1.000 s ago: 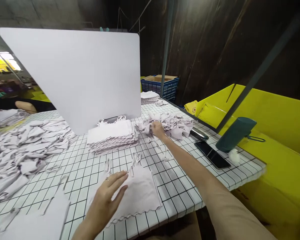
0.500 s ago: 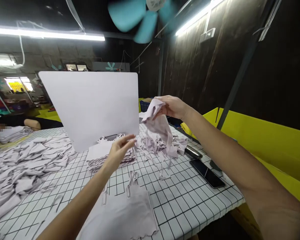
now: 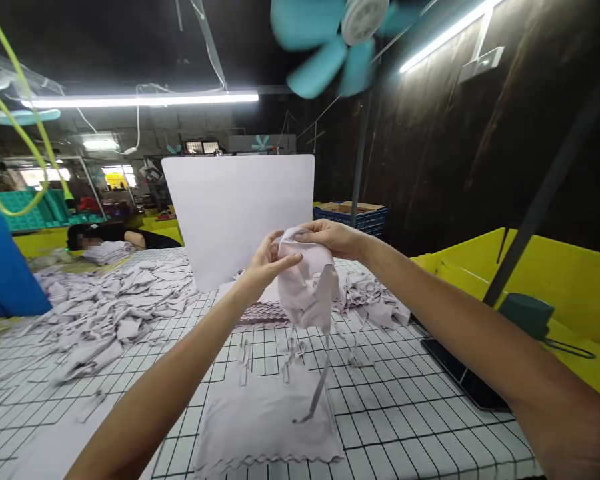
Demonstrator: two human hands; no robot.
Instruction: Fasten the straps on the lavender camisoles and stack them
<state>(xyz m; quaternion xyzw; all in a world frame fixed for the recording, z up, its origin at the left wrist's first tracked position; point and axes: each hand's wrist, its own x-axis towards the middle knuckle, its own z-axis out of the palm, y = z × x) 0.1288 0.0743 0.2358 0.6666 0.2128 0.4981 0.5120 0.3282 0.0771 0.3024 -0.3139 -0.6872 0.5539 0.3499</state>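
Note:
Both my hands hold one crumpled pale lilac cloth piece (image 3: 307, 293) up in the air above the gridded table (image 3: 390, 413). My right hand (image 3: 333, 239) pinches its top edge. My left hand (image 3: 267, 260) grips the same edge from the left, thumb and fingers closed on the fabric. Straps dangle from the cloth toward the table. Below it a flat lilac piece (image 3: 270, 420) with a scalloped hem lies near the front edge. A neat stack of such pieces (image 3: 253, 310) sits behind my hands.
A loose heap of cloth pieces (image 3: 115, 313) covers the table's left; a smaller heap (image 3: 375, 307) lies right. A white board (image 3: 240, 213) stands behind. A black phone (image 3: 465, 377) and teal bottle (image 3: 527, 313) lie right, by yellow bins (image 3: 555, 267). A person rests at far left.
My right hand lifted a cloth piece from the right heap into the air. My left hand left the flat piece on the table and rose to grip the same cloth. The view tilted upward.

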